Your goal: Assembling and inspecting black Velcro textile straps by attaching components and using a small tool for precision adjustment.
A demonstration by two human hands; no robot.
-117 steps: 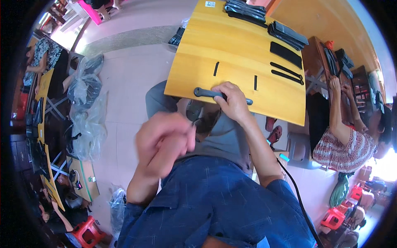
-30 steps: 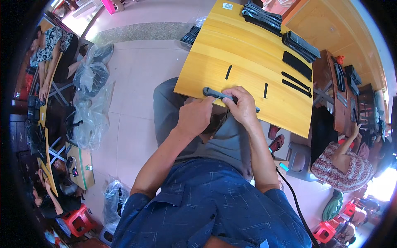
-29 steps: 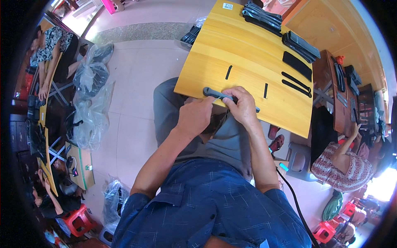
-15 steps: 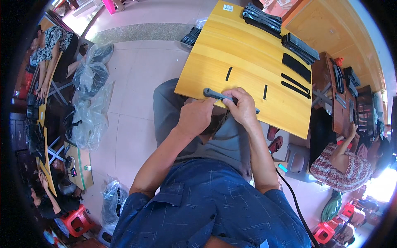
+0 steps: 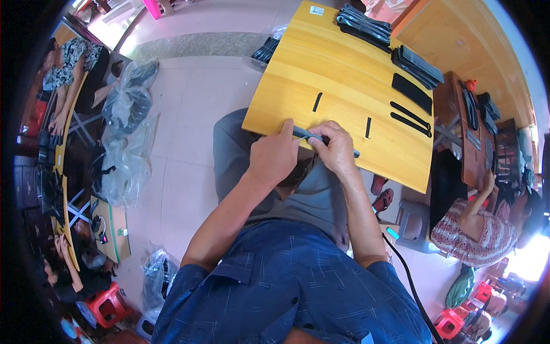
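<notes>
A dark grey strap (image 5: 301,132) lies along the near edge of the yellow wooden table (image 5: 338,74). My left hand (image 5: 274,155) is closed at its left end, the forefinger laid over the rounded end and covering it. With thumb and fingers, my right hand (image 5: 335,148) pinches the strap's middle. Its right tip pokes out past that hand. Two short black strips (image 5: 317,102) lie apart on the table beyond my hands. Farther right are two long narrow black straps (image 5: 409,117) and a wide black piece (image 5: 411,93).
Stacks of dark straps (image 5: 364,27) and black pieces (image 5: 417,67) stand along the table's far right side. A box of black parts (image 5: 264,50) sits beyond its left edge. Clear plastic bags (image 5: 127,152) lie on the floor at left. Other people work at tables on both sides.
My left hand has shifted up and forward; its forefinger now covers the strap's rounded end, which showed before. The right hand keeps its pinch, almost unmoved.
</notes>
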